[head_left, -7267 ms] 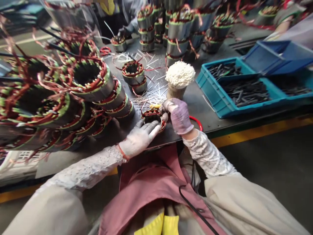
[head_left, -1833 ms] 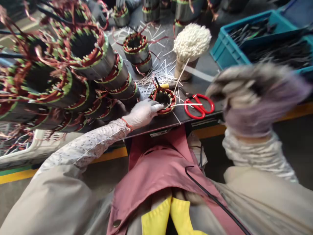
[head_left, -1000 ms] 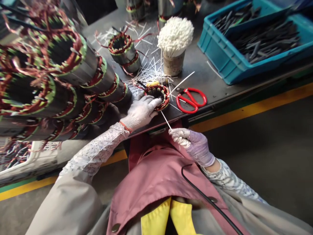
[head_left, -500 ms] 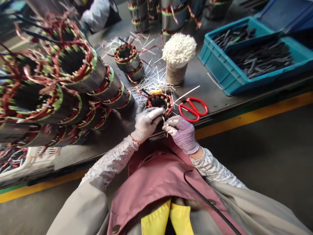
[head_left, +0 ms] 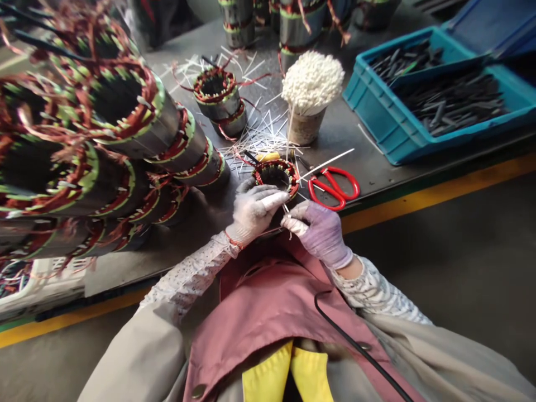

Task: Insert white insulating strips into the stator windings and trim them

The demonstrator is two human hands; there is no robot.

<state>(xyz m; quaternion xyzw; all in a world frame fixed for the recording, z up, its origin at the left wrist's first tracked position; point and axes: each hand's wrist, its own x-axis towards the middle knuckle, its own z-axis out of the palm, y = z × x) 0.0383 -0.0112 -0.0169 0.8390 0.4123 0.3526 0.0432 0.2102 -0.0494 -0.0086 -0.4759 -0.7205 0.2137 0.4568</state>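
A motor stator (head_left: pixel 296 181) with red windings and a pale green rim stands on the bench in front of me. My left hand (head_left: pixel 257 209), in a white glove, is closed against its near left side, with the fingers over the rim. My right hand (head_left: pixel 320 229), in a purplish glove, pinches a thin white cable tie (head_left: pixel 286 209) just in front of the stator. Other white ties (head_left: pixel 330 164) stick out from the windings. Red-handled scissors (head_left: pixel 335 187) lie close by on the right. The fingertips partly hide the stator's near edge.
Stacked stators (head_left: pixel 167 128) crowd the left side. Another stator (head_left: pixel 215 100) stands behind loose white strips (head_left: pixel 262 134). A cup (head_left: pixel 307 125) holds a dense bundle of white ties (head_left: pixel 314 81). The blue bin (head_left: pixel 389 134) at right contains black pieces. The bench edge (head_left: pixel 372 195) runs near my right hand.
My right hand has drawn slightly right and down, away from the stator, with the tie still pinched. The left hand keeps its hold. A co-worker's sleeve at the upper left has moved away.
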